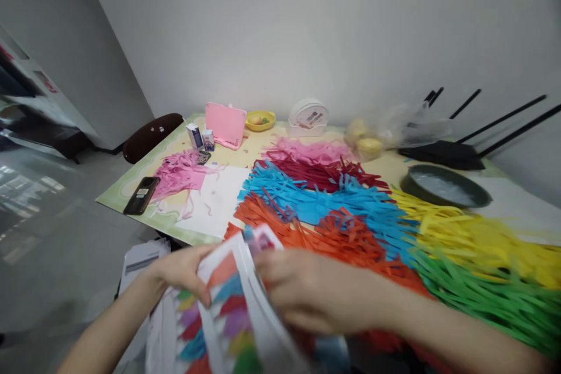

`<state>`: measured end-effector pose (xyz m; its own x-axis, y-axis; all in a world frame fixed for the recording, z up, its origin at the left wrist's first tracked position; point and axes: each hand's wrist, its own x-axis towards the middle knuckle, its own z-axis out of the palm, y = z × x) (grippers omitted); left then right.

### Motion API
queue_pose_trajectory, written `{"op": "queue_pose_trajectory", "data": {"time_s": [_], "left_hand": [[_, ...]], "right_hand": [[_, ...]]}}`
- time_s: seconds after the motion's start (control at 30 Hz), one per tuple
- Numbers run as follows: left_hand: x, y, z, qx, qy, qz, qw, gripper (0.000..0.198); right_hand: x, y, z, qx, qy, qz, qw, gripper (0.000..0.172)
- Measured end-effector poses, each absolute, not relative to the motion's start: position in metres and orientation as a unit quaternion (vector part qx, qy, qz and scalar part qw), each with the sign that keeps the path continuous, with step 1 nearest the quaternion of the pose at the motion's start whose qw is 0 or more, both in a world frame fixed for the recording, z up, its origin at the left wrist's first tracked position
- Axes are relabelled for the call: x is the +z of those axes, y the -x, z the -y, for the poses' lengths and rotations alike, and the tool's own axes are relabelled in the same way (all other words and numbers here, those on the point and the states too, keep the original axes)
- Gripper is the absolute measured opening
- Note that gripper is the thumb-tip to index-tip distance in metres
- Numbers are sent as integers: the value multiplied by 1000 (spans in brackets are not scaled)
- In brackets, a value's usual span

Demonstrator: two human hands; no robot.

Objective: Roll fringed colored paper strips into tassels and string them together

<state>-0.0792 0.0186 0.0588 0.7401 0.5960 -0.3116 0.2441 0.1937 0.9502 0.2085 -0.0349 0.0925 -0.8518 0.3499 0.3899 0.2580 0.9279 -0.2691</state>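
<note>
Near the bottom centre, my left hand point(189, 272) grips the top edge of a white package point(223, 298) printed with colourful tassels, thumb on its front. My right hand point(302, 289) is blurred at the package's right side, its fingers curled at the opening; what they hold is hidden. Beyond the hands lie bundles of cut paper strips: orange point(350, 236), blue point(315, 201), dark red point(324, 172) and pink point(309, 151). Yellow strips point(486, 239) and green strips point(486, 298) spread to the right.
On the table's left are a phone point(141, 196), pink strips point(177, 174) and white paper point(214, 201). Farther back stand a pink tablet case point(225, 124), small cartons point(195, 136) and a yellow dish point(260, 121). A dark green bowl point(445, 186) sits at the right. A brown chair point(151, 135) stands at left.
</note>
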Motion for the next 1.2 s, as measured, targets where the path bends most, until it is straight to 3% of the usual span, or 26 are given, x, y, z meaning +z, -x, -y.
{"op": "queue_pose_trajectory", "data": {"time_s": [0.13,0.2,0.3,0.4,0.47,0.6,0.7,0.87,0.93,1.03,1.13,1.2], "left_hand": [[86,76,-35,319,-619,-446,562,88],[90,65,-31,365,-627,-482,492,80],[79,41,-14,390,-618,-514,450,69],[56,21,5,410,-580,-528,466,68],[41,12,14,417,-553,-541,478,74],[23,0,25,394,-522,-569,498,75],[19,-7,30,387,-515,-565,515,74],[19,-13,32,392,-526,-548,519,67],[20,-9,29,402,-515,-556,513,61],[22,2,20,435,-467,-563,524,60],[23,11,14,476,-425,-578,508,56],[24,11,13,500,-406,-581,497,57]], "right_hand": [[139,-215,-56,110,306,850,415,25],[155,-216,-67,86,348,831,426,24],[170,-211,-60,149,350,878,291,27],[176,-202,-59,287,316,900,92,46],[172,-196,-66,366,293,883,15,56],[147,-187,-79,501,267,822,-52,61],[126,-182,-80,584,229,777,-47,61],[133,-183,-73,549,227,804,-26,48],[152,-193,-68,488,239,839,15,34],[167,-214,-58,377,336,831,233,22],[140,-222,-46,308,440,698,474,27],[104,-216,-38,357,440,634,527,46]]}}
